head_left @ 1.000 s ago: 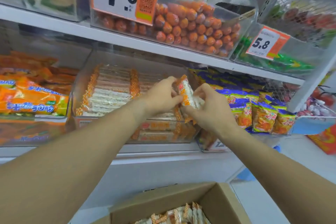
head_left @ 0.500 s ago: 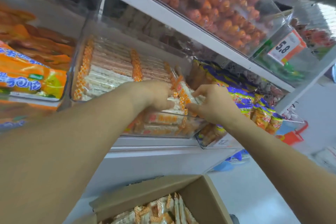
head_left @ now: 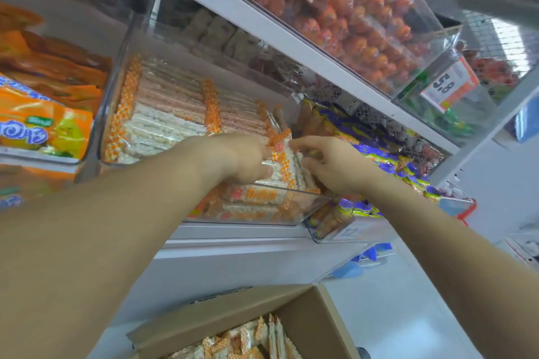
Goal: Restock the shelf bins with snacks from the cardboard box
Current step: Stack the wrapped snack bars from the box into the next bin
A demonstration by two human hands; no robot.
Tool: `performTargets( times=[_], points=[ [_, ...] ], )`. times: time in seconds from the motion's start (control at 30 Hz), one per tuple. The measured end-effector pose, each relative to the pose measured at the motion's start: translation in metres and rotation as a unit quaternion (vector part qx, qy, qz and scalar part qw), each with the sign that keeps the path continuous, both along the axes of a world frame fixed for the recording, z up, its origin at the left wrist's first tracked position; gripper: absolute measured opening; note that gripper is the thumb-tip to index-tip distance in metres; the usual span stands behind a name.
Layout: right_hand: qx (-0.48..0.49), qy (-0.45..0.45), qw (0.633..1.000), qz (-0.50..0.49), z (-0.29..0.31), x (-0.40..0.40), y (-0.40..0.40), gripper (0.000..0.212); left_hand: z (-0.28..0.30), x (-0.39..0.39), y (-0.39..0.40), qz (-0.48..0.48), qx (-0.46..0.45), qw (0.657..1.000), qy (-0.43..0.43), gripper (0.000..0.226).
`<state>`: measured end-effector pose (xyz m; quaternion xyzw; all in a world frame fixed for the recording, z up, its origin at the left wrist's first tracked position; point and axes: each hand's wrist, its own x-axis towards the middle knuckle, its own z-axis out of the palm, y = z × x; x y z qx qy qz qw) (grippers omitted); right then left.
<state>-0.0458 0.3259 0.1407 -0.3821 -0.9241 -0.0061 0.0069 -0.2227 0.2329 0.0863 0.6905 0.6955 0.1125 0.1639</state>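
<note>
Over the clear shelf bin [head_left: 291, 207], my left hand [head_left: 242, 159] and right hand [head_left: 332, 163] both grip orange-checked snack packs [head_left: 284, 165].

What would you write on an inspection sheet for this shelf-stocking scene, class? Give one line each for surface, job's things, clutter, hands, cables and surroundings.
Surface: white shelf carrying clear bins.
Job's things: middle bin almost full of orange-and-white snack packs; cardboard box below, open, more packs inside.
Clutter: nothing seen.
Hands: left hand and right hand both hold a bundle of packs at the bin's front right corner.
Cables: nothing seen.
Surroundings: orange bags left, blue-and-yellow bags right, price tag above.
</note>
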Motion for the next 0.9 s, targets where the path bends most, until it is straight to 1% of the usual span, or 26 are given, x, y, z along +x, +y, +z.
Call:
performTargets(
  times=[0.07,0.13,0.23,0.33,0.4,0.53,0.57,0.67,0.7,0.77,0.83,0.87,0.9],
  points=[
    [-0.014,0.010,1.000,0.010,0.003,-0.004,0.010,0.030,-0.001,0.000,0.001,-0.001,0.000,1.000,-0.004,0.056],
    [-0.027,0.028,0.999,0.014,0.005,-0.007,0.019,0.026,-0.002,0.001,0.001,-0.002,0.000,1.000,-0.007,0.056],
    [-0.046,0.070,0.996,0.004,0.004,-0.014,0.024,0.035,-0.002,0.000,0.002,0.001,-0.004,1.000,-0.011,0.056],
    [-0.022,0.087,0.996,-0.008,-0.001,-0.024,0.028,0.039,0.001,0.000,0.001,0.004,-0.005,1.000,-0.010,0.056],
    [-0.019,0.081,0.996,-0.025,-0.003,-0.026,0.032,0.035,0.003,0.002,0.000,0.005,-0.008,1.000,-0.009,0.056],
    [-0.051,0.046,0.997,-0.046,-0.003,-0.027,0.038,0.031,0.009,0.005,-0.006,0.002,-0.013,1.000,-0.006,0.055],
    [-0.044,0.034,0.997,-0.047,-0.003,-0.029,0.037,0.032,0.010,0.006,-0.007,0.004,-0.015,1.000,0.000,0.055],
    [0.004,0.024,0.998,-0.061,-0.007,-0.039,0.033,0.045,0.013,0.009,-0.008,0.010,-0.026,0.999,0.022,0.053],
    [0.027,0.024,0.997,-0.062,-0.008,-0.040,0.031,0.045,0.013,0.009,-0.008,0.009,-0.025,0.999,0.029,0.053],
    [0.059,0.020,0.997,-0.051,-0.009,-0.038,0.026,0.036,0.013,0.008,-0.008,0.007,-0.023,0.999,0.031,0.053],
    [0.036,0.003,0.998,-0.050,-0.008,-0.031,0.023,0.028,0.011,0.007,-0.008,0.006,-0.022,0.999,0.024,0.054],
    [0.013,-0.021,0.999,-0.044,-0.009,-0.029,0.022,0.027,0.010,0.006,-0.008,0.007,-0.023,1.000,0.020,0.054],
    [-0.005,-0.050,0.998,-0.033,-0.011,-0.029,0.021,0.031,0.009,0.006,-0.008,0.008,-0.023,1.000,0.015,0.055]
  ],
)
